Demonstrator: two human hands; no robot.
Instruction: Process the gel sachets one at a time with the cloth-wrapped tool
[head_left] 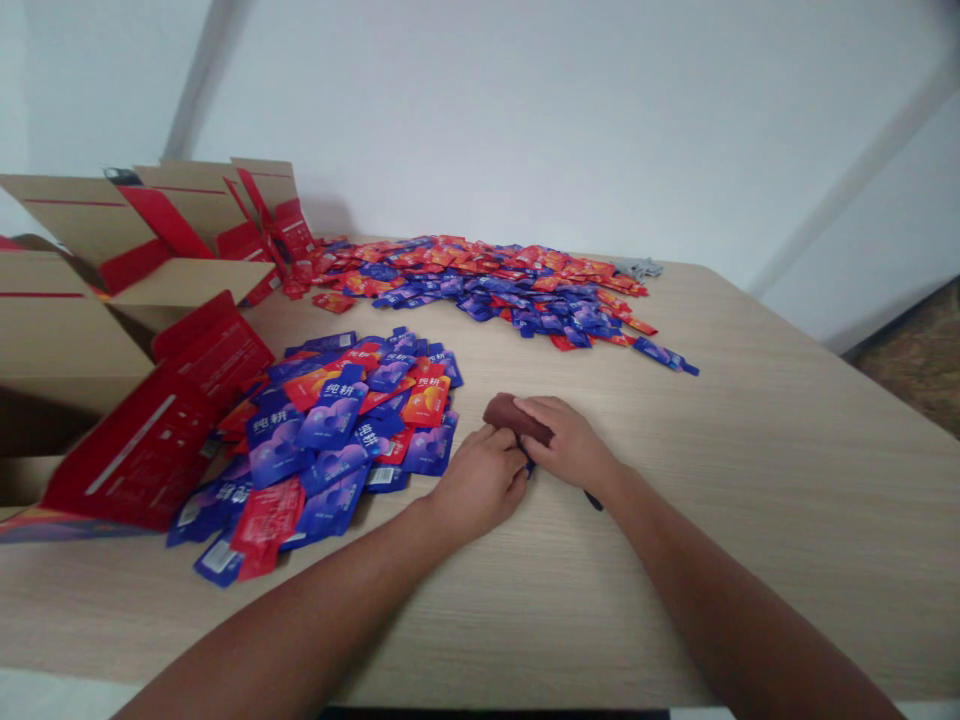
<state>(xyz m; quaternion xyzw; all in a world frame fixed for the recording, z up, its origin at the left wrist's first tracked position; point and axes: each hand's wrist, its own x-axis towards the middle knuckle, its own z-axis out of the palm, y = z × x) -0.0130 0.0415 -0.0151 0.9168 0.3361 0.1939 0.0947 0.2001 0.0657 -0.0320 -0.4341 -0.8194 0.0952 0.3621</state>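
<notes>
Near the middle of the table, my right hand is closed on a folded brown cloth. Close beside it, the fingers of my left hand are curled around a dark blue pouch. Only a small bit of that pouch shows between the hands; the rest is hidden. A thin black object pokes out below my right wrist, too covered to name. To the left of my left hand lies a loose heap of blue and red-orange flat pouches, several with white printing.
Open cardboard boxes with red flaps stand along the left side. A long pile of blue and red sachets stretches across the back by the wall. One blue sachet lies at its right end, and a grey crumpled item behind.
</notes>
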